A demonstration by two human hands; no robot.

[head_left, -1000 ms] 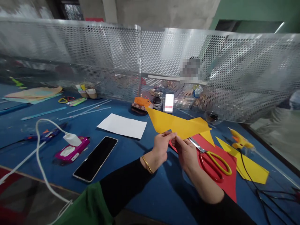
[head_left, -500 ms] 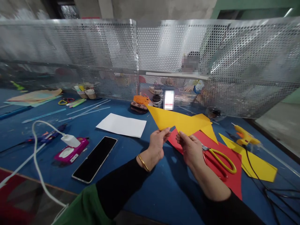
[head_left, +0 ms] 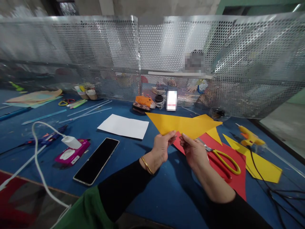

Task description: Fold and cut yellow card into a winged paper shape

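Two pinches on the near edge of the yellow paper [head_left: 173, 122], one from the left hand [head_left: 162, 147] and one from the right hand [head_left: 195, 151], thumb against fingers in each, with only a small gap between. Cannot tell how far the fingers reach beneath. Held out in front over the blue table [head_left: 152, 197], tilted, with one long point to the left and another to the right. Beyond the right wrist, red paper [head_left: 239, 183] flat on the table; on top, scissors [head_left: 216, 152] with one yellow and one red handle, blades partly hidden by the right hand. Farther right, a yellow scrap [head_left: 264, 169] with a black cord across it, and near that a glue gun [head_left: 250, 136]. To the left, white paper [head_left: 124, 126], a dark phone [head_left: 96, 160] and a pink socket [head_left: 71, 154] with a charger [head_left: 71, 142] plugged in. Around the left wrist, a bangle [head_left: 147, 165]. Along the back, a mesh screen [head_left: 100, 44], with an orange pouch [head_left: 144, 101] close in front.
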